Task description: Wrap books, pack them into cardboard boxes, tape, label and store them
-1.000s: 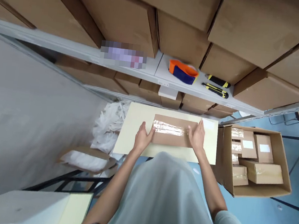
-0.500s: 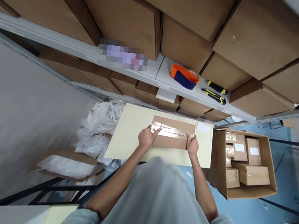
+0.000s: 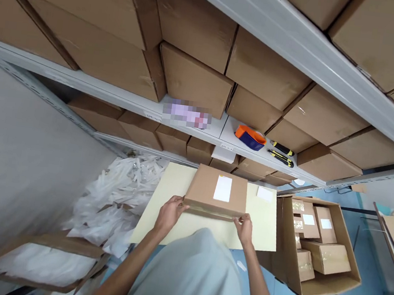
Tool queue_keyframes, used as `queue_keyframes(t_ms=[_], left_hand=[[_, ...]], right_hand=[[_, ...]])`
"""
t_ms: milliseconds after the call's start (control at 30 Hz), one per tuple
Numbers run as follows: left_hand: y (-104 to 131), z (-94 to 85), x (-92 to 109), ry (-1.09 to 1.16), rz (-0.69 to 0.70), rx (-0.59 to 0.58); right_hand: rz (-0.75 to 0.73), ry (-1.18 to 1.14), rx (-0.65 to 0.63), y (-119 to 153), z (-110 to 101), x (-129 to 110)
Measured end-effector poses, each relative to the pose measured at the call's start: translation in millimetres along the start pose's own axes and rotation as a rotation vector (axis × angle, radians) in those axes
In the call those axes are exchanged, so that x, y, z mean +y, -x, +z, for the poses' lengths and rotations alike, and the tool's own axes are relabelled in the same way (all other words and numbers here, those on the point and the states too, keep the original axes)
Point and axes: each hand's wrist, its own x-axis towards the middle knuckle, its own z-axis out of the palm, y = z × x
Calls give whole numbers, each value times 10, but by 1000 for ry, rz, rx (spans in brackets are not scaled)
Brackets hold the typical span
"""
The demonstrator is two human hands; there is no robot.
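Note:
A brown cardboard box [image 3: 202, 189] rests on the pale yellow tabletop [image 3: 262, 229], with a white label [image 3: 222, 188] on its upper face. Shiny tape [image 3: 210, 211] runs along the side nearest me. My left hand [image 3: 169, 216] grips the near left corner, its thumb on the taped side. At the near right corner, my right hand [image 3: 244, 229] pinches the box with thumb and fingers. A white slip of paper [image 3: 265, 194] lies on the tabletop to the right of the box.
An open carton [image 3: 351, 276] holding several smaller boxes stands to the right. On the shelf ahead lie an orange and navy roll-shaped item [image 3: 250, 137] and black and yellow utility knives [image 3: 281, 158]. White plastic wrapping [image 3: 115, 195] is heaped at left.
The box has been turned: its broad taped face was up before, and now the labelled face is up with tape toward me. Both hands have shifted to its near corners. The view has tilted upward.

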Motion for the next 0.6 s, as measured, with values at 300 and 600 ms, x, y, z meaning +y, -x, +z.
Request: queue_keyframes(t_ms=[300,600], left_hand=[[-171,-222,136,59,101,189],[-508,-849,2321,374,649,406]], right_hand=[[33,-220,310,-56,-234,33],[-416,143,689,-1349,-2278,-975]])
